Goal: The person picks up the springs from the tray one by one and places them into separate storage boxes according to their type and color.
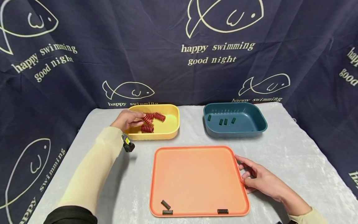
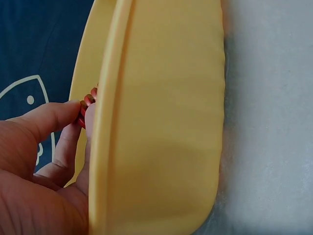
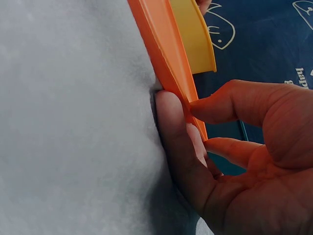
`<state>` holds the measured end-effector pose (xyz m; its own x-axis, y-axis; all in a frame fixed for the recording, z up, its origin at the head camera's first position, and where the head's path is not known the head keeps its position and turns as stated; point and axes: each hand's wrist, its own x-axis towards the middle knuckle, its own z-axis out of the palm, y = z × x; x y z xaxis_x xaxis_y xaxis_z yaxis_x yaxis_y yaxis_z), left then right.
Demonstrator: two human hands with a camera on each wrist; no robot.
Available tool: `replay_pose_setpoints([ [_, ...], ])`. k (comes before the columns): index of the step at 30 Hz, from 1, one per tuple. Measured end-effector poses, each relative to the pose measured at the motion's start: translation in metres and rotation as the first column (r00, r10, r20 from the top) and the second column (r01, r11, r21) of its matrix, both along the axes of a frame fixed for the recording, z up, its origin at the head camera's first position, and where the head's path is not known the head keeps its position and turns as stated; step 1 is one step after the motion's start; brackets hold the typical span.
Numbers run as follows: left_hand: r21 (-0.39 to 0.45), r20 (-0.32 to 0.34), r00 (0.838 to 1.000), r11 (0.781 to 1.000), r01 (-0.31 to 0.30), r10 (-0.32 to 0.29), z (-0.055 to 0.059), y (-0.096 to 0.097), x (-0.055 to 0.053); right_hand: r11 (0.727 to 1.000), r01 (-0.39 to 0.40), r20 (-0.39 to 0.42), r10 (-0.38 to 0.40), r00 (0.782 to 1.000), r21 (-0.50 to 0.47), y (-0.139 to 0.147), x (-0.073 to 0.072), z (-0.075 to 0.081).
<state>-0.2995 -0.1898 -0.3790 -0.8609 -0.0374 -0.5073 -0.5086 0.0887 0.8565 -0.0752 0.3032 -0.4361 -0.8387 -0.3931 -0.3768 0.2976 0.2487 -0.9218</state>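
My left hand [image 1: 127,119] reaches over the left side of a yellow bin [image 1: 174,124]. Its thumb and fingers pinch a red coil spring [image 2: 89,98], partly hidden behind the bin's wall in the left wrist view. Several more red springs [image 1: 159,117] lie in that bin. At the right edge of a shallow orange tray [image 1: 198,177], my right hand [image 1: 261,179] grips the rim, its fingertips against the edge in the right wrist view. Three black springs lie along the tray's front: one slanted spring [image 1: 165,204], a flat spring [image 1: 167,212] and another spring [image 1: 222,211] to the right.
A blue bin [image 1: 235,135] stands at the back right with several small dark green springs [image 1: 225,121] inside. Both bins and the tray rest on a table with a pale grey cover [image 1: 296,161]. Behind hangs a dark blue curtain [image 1: 156,56] with printed fish.
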Motion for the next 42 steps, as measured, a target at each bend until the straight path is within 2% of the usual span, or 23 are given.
replay_pose_setpoints([
  [13,-0.101,-0.003,0.999,0.994,-0.045,0.045,-0.007,0.013,0.002,1.0,0.004,-0.005,-0.004,1.0,-0.007,0.0,0.001,0.0],
  [23,-0.099,-0.02,0.999,0.994,-0.037,0.036,-0.005,0.014,0.008,1.0,-0.01,-0.011,0.01,1.0,-0.019,0.001,0.001,0.0],
  [27,-0.1,-0.025,0.999,0.995,-0.027,0.025,-0.002,0.012,0.009,1.0,0.0,-0.002,0.0,1.0,-0.01,-0.001,0.001,0.001],
  [34,-0.085,-0.046,0.999,0.996,0.025,-0.028,0.004,0.006,0.009,1.0,0.01,0.002,-0.01,1.0,0.0,-0.002,0.002,0.001],
  [42,-0.073,-0.08,0.992,0.993,0.096,-0.102,0.027,0.001,0.019,1.0,0.003,-0.017,-0.003,1.0,-0.01,-0.001,0.002,0.0],
])
